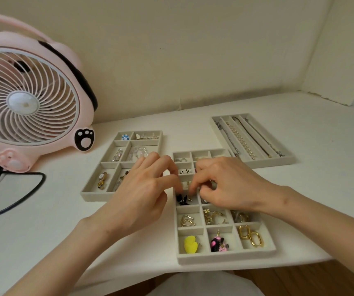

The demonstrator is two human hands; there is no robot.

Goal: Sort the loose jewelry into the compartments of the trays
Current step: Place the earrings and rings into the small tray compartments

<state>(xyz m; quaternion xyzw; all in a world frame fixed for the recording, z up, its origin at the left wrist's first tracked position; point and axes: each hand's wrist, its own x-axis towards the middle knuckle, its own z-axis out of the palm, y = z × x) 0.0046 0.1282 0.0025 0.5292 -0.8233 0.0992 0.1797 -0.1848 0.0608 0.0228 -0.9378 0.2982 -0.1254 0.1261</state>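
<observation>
Three grey, felt-lined trays lie on a white table point(43, 242).

Item 1, lower centre-right: grid tray point(225, 258), the nearest. Its front row holds a yellow heart-shaped piece point(190, 243), a pink-and-black piece point(218, 244) and gold oval links point(250, 237). The row behind holds gold hoops too small to tell apart. Both hands cover the middle rows.

Left hand point(141, 193): fingers bent, tips down at the compartment with a black piece point(182, 199). Right hand point(229, 186): fingers curled tight, tips just beside the left's. Whether either pinches anything cannot be told.

Item 2, centre-left: mixed tray point(94, 196), partly hidden by the left hand. It holds clear beads, charms and a blue flower point(125, 137).

Item 3, upper right: long-slot tray point(287, 161) with a pearl strand point(239, 137) between thin chains.

Item 4, upper left: pink fan point(28, 99), cut off by the frame edge, bearing a paw-print emblem. A black cable point(22, 199) lies below it.
</observation>
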